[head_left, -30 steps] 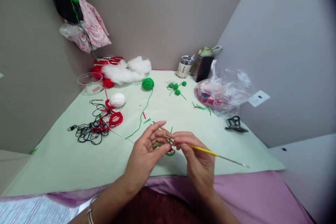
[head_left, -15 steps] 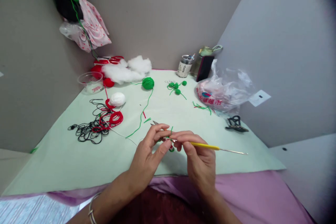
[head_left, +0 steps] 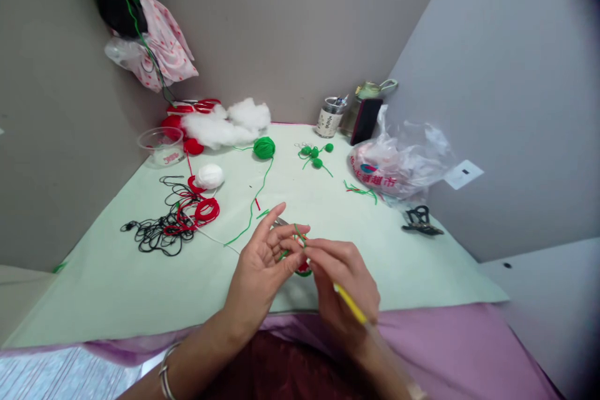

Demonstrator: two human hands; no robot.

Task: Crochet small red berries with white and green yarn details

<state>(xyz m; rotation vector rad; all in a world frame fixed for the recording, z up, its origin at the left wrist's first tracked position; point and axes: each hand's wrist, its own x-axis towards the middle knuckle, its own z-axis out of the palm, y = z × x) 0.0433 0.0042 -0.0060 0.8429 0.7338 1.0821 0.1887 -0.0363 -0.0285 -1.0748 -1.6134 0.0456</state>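
Red-and-green yarn piece (head_left: pixel 304 266) sits at the near middle, just above the pale green table cover (head_left: pixel 197 300), pinched between the thumb and fingers of my left hand (head_left: pixel 257 262), its index finger raised. My right hand (head_left: pixel 349 278) is closed around the yellow-handled hook (head_left: pixel 350 304), which slants down towards my wrist, its lower end blurred. My right fingertips are drawn narrow on green yarn (head_left: pixel 300 235) beside my left thumb; I cannot tell where the hook's other tip lies.

Just past my left fingers, metal blades (head_left: pixel 280 221) show, partly hidden. Farther left I have a black yarn tangle (head_left: pixel 162 231) with a red yarn coil (head_left: pixel 207 211) at its right side; a black clip (head_left: pixel 422 221) lies well to the right. Beyond the coil is a white yarn ball (head_left: pixel 209 176), and over on the right are loose green and red snippets (head_left: pixel 360 191).

Farther off, small green balls (head_left: pixel 317 163) lie right of my green yarn ball (head_left: pixel 264 147), with a plastic bag (head_left: pixel 394 165) on the right and a clear tub (head_left: pixel 162 149) on the left. At the far side, white stuffing (head_left: pixel 225 125) is left of a pen-filled tin (head_left: pixel 329 119), and a dark phone (head_left: pixel 366 121) leans upright right of the tin.
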